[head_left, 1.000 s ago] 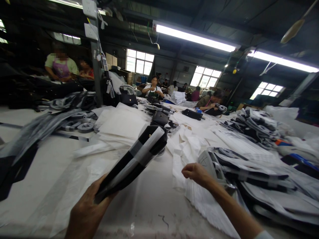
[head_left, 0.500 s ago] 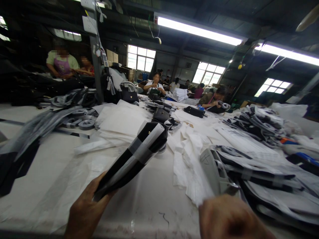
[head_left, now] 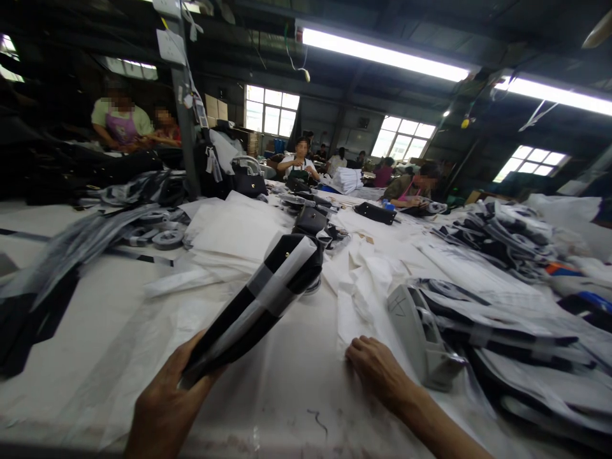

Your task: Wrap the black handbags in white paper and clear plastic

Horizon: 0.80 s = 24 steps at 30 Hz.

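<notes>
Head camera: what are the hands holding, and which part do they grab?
The left hand grips the black paper-banded piece by its lower end. The right hand holds nothing, palm down by the white sheets.

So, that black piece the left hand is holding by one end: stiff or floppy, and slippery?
Probably fairly stiff: the black piece juts straight from the left hand without sagging. Likely light, since a grip at one end carries it. The white wrap looks smooth, so it may slide a little.
</notes>
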Each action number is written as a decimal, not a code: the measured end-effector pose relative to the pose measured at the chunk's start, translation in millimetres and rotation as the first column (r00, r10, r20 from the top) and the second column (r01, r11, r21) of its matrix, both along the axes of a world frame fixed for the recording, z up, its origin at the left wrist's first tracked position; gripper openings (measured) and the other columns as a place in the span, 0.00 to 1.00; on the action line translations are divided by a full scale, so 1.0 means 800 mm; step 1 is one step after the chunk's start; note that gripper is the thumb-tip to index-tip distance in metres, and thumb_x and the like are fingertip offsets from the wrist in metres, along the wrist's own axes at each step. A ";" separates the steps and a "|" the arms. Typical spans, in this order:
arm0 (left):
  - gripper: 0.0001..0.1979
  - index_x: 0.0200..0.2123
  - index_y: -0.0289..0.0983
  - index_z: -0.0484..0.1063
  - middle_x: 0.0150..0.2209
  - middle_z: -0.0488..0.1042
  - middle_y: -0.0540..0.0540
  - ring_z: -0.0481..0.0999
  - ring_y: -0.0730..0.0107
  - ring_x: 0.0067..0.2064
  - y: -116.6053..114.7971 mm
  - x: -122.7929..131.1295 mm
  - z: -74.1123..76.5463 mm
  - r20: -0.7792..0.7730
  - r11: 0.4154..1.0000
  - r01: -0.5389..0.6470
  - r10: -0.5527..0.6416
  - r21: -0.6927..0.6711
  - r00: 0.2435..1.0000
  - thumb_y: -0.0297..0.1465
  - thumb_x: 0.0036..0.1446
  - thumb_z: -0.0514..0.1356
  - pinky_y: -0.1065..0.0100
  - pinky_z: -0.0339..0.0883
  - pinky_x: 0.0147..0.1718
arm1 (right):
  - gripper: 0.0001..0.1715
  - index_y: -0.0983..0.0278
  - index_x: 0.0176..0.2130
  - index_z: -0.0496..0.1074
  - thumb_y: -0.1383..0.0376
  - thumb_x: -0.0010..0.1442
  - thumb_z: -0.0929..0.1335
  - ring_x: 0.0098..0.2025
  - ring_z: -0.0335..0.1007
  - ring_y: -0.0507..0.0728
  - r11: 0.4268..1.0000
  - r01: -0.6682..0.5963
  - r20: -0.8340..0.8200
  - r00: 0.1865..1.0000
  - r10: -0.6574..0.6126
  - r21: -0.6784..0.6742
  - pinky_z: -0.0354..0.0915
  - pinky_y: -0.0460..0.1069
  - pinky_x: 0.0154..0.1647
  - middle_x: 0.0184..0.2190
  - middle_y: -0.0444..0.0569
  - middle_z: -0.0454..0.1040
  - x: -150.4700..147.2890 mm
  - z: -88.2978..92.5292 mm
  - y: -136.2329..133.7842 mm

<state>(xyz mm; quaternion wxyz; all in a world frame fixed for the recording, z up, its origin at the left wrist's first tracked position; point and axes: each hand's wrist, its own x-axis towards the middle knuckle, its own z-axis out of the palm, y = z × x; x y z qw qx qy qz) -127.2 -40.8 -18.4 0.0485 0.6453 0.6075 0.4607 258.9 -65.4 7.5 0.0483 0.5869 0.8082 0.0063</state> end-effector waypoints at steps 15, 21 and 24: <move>0.22 0.52 0.50 0.70 0.49 0.79 0.53 0.81 0.58 0.46 -0.002 0.004 0.016 0.056 0.999 0.033 -0.034 0.012 0.998 0.45 0.54 0.62 0.65 0.72 0.50 | 0.12 0.60 0.25 0.64 0.60 0.48 0.71 0.33 0.70 0.57 0.926 0.370 -0.641 0.693 -0.332 -0.079 0.64 0.49 0.35 0.28 0.44 0.75 0.029 0.024 0.019; 0.23 0.51 0.48 0.72 0.47 0.80 0.52 0.81 0.58 0.44 0.002 0.005 0.017 0.068 1.000 0.025 -0.025 0.004 0.997 0.46 0.53 0.63 0.65 0.74 0.48 | 0.14 0.59 0.25 0.62 0.57 0.53 0.70 0.55 0.70 0.64 0.966 0.259 -0.832 0.537 -0.138 0.007 0.63 0.57 0.55 0.51 0.55 0.76 -0.033 0.053 0.004; 0.23 0.52 0.48 0.73 0.48 0.79 0.52 0.81 0.57 0.46 0.003 0.006 0.017 0.079 0.999 0.026 -0.027 0.021 0.996 0.46 0.53 0.62 0.64 0.74 0.48 | 0.04 0.59 0.29 0.67 0.66 0.53 0.69 0.54 0.72 0.60 0.999 -0.034 -0.846 0.533 -0.004 -0.026 0.62 0.54 0.58 0.46 0.50 0.79 -0.100 0.025 -0.019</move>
